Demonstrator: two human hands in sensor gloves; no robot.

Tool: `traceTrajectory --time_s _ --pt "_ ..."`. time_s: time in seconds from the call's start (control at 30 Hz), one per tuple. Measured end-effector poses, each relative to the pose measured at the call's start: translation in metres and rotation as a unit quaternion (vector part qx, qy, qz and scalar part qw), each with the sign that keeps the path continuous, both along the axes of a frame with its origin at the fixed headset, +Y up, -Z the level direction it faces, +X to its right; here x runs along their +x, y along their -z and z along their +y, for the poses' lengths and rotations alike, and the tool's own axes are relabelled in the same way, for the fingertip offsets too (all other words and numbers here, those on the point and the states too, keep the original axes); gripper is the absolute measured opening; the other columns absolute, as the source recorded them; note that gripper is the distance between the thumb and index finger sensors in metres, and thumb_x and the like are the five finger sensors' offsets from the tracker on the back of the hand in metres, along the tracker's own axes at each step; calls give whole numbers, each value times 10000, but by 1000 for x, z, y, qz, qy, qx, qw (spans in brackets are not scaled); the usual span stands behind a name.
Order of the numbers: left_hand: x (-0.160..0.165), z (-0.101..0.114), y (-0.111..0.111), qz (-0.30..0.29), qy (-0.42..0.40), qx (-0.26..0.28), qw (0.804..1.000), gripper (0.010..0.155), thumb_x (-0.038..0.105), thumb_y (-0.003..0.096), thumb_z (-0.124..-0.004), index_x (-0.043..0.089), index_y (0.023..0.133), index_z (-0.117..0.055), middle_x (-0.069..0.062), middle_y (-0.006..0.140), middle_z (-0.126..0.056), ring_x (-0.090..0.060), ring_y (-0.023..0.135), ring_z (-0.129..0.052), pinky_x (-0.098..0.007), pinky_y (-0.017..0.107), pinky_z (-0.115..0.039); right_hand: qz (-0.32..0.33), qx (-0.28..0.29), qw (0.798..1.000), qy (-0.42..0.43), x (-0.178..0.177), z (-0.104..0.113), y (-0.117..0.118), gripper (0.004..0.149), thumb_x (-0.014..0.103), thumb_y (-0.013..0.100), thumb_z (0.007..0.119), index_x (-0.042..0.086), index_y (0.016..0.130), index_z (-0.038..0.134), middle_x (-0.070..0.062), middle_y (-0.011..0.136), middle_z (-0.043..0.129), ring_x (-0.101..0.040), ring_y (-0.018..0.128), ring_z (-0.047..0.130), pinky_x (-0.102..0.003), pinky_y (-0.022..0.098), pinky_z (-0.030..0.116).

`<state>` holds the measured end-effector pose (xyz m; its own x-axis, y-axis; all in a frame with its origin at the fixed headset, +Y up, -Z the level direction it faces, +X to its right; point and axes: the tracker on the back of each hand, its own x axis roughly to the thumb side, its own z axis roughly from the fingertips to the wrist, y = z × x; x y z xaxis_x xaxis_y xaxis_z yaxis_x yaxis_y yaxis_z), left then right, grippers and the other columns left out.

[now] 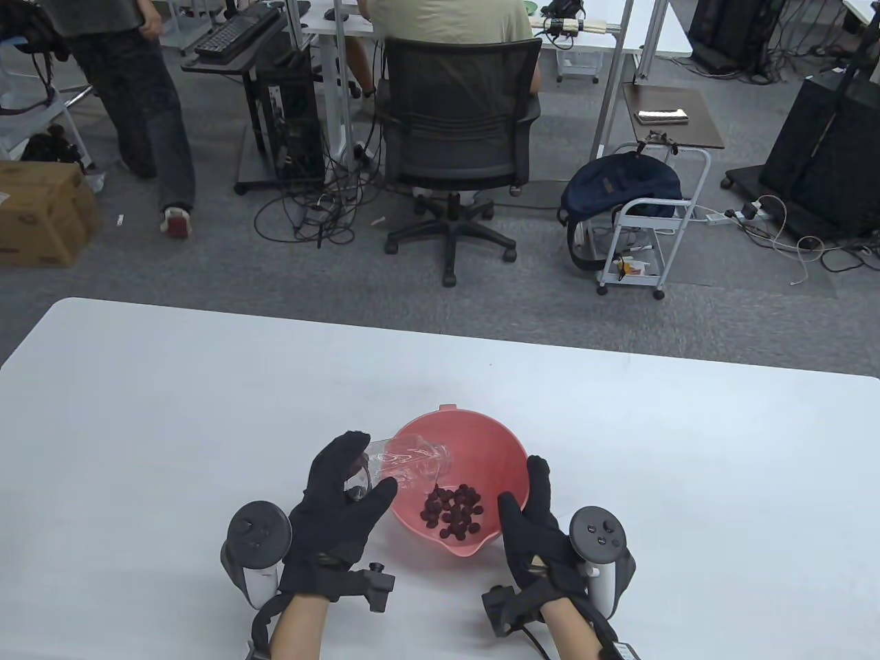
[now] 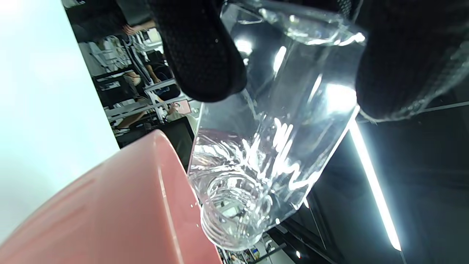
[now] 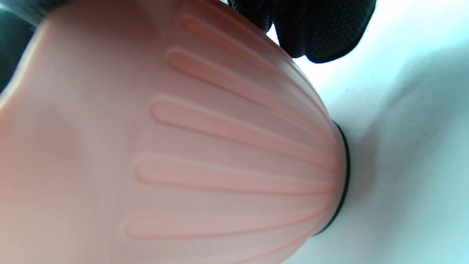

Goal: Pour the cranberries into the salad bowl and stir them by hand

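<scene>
Grey office carpet runs behind the white counter, with a mesh chair and a small wire cart beyond its far edge. At the left, the left hand has its grip curled round a clear bottle — tipped on its side, neck reaching over the rim of the pink salad bowl. From the left wrist view the bottle looks empty, its open mouth just beside the bowl's wall. A heap of dark cranberries lies in the bottom of the bowl, below the bottle's mouth. To the right, the right hand holds the bowl's outer wall — fingers curved along it, thumb near the rim. The bowl stands on the counter, on a dark base ring.
</scene>
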<state>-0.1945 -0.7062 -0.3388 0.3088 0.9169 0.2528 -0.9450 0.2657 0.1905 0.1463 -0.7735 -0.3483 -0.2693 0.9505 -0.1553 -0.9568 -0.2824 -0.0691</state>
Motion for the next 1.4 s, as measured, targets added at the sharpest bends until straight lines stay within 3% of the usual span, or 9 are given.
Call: traceTrajectory --time_s 0.4,0.57,0.73,0.9,1.0,1.07,1.2,1.33,1.4 --pt "-17 -14 5 35 -62 -51 996 925 645 349 -1077 396 1001 -468 -5 1092 -585 -243 947 -843 -303 573 -993 -1 0 1000 0 0 0 0 732 696 486 666 493 1026 215 -179 1144 474 -445 944 664 -500 609 742" --pt "-22 -19 9 17 -90 -73 993 1107 615 363 -1087 308 1114 -334 -32 1074 -545 -272 949 -804 -334 616 -963 0 0 1000 0 0 0 0 736 696 486 666 487 1028 214 -179 1145 473 -445 944 664 -501 609 741" --pt "-25 -23 11 23 -98 -86 991 957 605 369 -1084 254 1079 -547 -62 1056 -560 -294 951 -801 -351 645 -935 0 0 1000 0 0 0 0 740 696 486 666 482 1030 213 -180 1145 474 -444 945 663 -502 608 742" --pt "-29 -26 9 53 -104 -99 988 944 666 364 -1032 299 1076 -532 -11 1078 -619 -301 963 -855 -397 700 -851 0 0 1000 0 0 0 0 741 696 485 666 482 1030 212 -181 1144 475 -445 943 664 -502 608 741" --pt "-34 -25 7 80 -66 -108 989 935 738 355 -983 370 1082 -523 80 1080 -651 -280 998 -747 -399 716 -771 0 0 1000 1 0 0 0 735 695 486 667 488 1028 214 -179 1145 473 -444 944 664 -502 608 741" --pt "-38 -26 8 87 -73 -108 988 938 711 356 -1005 374 1081 -515 79 1083 -653 -235 952 -803 -326 708 -784 0 0 1000 0 0 0 0 738 696 486 667 485 1029 213 -181 1144 474 -443 944 664 -502 609 741" --pt "-39 -33 11 52 -151 -131 978 1013 586 387 -1068 266 1085 -407 -39 1078 -595 -297 981 -805 -356 722 -815 -1 0 1000 0 0 0 0 737 696 486 665 486 1029 213 -178 1144 475 -444 944 665 -502 609 740" --pt "-40 -35 14 52 -93 -140 984 1017 539 413 -1067 268 1122 -390 -83 1093 -526 -317 995 -785 -378 733 -811 -1 -1 1000 1 0 0 0 736 696 486 666 488 1028 213 -178 1144 474 -444 944 664 -501 609 741" --pt "-40 -39 16 57 -94 -145 983 942 537 423 -1053 284 1123 -476 -86 1099 -521 -325 995 -787 -380 732 -808 -1 -1 1000 1 0 0 0 738 696 487 665 484 1030 212 -179 1145 473 -444 944 663 -501 609 741"
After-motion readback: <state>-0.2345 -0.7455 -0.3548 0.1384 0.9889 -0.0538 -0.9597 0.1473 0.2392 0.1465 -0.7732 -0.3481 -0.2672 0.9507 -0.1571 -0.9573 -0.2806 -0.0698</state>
